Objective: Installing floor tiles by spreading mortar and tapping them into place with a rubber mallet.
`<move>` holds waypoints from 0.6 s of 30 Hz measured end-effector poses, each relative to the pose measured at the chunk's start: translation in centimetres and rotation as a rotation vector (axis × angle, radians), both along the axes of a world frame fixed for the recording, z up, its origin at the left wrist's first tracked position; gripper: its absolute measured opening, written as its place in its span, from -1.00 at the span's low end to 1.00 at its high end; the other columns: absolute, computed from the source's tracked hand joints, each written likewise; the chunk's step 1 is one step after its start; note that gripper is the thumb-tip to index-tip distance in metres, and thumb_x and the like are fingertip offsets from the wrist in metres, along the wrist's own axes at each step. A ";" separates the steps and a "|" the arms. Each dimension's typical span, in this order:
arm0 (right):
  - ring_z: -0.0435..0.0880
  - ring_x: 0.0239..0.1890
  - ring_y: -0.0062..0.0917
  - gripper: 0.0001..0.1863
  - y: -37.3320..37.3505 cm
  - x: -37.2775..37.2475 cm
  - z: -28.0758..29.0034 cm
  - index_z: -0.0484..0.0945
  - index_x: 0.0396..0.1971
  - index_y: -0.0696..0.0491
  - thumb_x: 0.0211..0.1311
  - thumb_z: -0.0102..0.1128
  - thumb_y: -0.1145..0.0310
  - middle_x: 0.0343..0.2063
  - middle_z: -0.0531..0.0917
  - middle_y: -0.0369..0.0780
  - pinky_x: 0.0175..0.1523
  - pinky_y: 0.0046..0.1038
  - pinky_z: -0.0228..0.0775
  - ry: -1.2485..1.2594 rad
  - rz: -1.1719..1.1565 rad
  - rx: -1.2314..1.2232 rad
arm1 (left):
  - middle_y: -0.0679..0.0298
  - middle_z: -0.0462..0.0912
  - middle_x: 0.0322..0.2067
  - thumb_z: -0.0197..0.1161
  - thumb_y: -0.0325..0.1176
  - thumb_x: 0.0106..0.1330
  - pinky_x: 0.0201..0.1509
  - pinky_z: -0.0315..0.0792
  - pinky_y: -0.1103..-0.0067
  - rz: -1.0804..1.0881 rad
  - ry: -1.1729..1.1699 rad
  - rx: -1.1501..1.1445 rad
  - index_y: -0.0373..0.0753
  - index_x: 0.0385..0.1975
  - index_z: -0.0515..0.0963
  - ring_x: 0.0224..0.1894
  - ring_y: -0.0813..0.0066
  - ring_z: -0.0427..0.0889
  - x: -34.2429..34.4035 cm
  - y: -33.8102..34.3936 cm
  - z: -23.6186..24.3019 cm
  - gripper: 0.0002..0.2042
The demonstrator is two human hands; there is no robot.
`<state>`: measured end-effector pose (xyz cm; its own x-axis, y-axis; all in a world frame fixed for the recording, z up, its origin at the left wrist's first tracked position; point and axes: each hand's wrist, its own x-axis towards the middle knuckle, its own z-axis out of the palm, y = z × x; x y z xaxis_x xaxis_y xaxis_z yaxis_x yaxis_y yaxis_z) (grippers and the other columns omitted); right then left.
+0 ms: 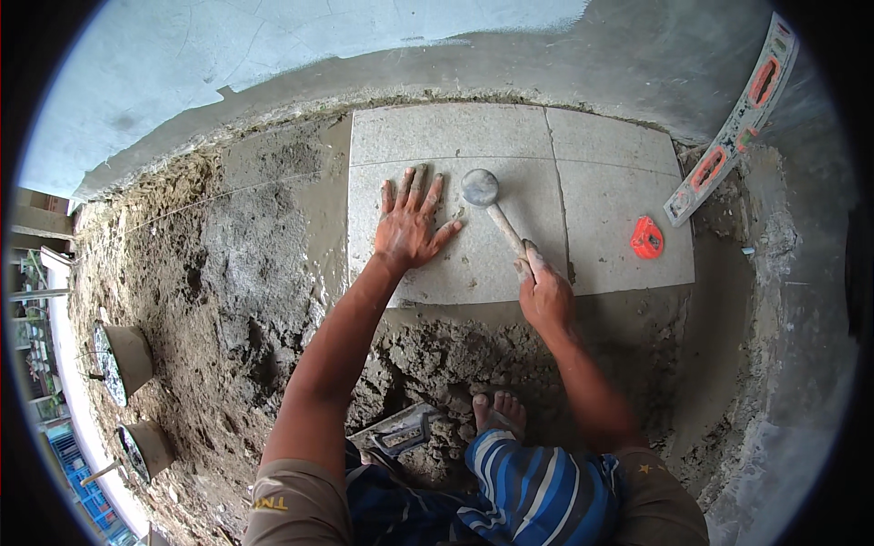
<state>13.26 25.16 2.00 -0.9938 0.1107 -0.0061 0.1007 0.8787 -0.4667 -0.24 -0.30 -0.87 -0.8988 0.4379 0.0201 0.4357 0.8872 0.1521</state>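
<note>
My left hand lies flat with its fingers spread on a large pale floor tile. In my right hand is the wooden handle of a rubber mallet, gripped near its lower end. The mallet's dark round head is over the same tile, to the right of my left hand; I cannot tell whether it touches the surface. A second pale tile adjoins on the right. An orange-red tape measure sits on that one. A string line runs across the tiles toward the left.
A long spirit level leans at the right wall. Wet mortar borders the tile's left edge, with rough soil beyond. A trowel lies by my bare foot. Two buckets stand far left. A part-painted wall rises behind.
</note>
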 end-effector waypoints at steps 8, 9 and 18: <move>0.72 -0.04 0.04 -0.56 -1.3 -4.5 2.6 0.57 0.24 0.08 0.39 0.13 0.36 -0.05 0.73 0.05 0.05 -0.09 0.56 0.075 -0.019 -0.165 | -0.01 -0.08 0.62 -0.18 0.43 0.47 0.67 -0.35 -0.01 0.005 0.010 0.042 -0.09 0.64 -0.04 0.67 0.02 -0.20 0.1 -0.1 0.1 -0.10; 0.72 -0.03 0.03 -0.56 -1.6 -6.0 2.8 0.57 0.24 0.08 0.39 0.14 0.36 -0.04 0.73 0.05 0.06 -0.11 0.56 0.110 -0.001 -0.183 | -0.01 -0.07 0.62 -0.18 0.43 0.47 0.67 -0.34 -0.01 0.002 0.021 0.050 -0.09 0.63 -0.04 0.67 0.01 -0.20 0.1 -0.1 0.1 -0.10; 0.73 -0.07 0.00 -0.56 -5.5 -16.9 0.7 0.58 0.23 0.00 0.43 0.08 0.20 -0.11 0.74 0.03 0.04 -0.04 0.56 -0.018 0.011 -0.017 | -0.04 -0.05 0.61 -0.18 0.43 0.47 0.66 -0.34 -0.03 0.004 0.005 0.064 -0.11 0.63 -0.02 0.66 -0.02 -0.17 0.1 -0.1 0.1 -0.09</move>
<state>-3.66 19.67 2.72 -0.9947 0.0994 -0.0261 0.0998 0.8719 -0.4795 -0.18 -0.45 -0.75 -0.9004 0.4318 0.0527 0.4329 0.8776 0.2059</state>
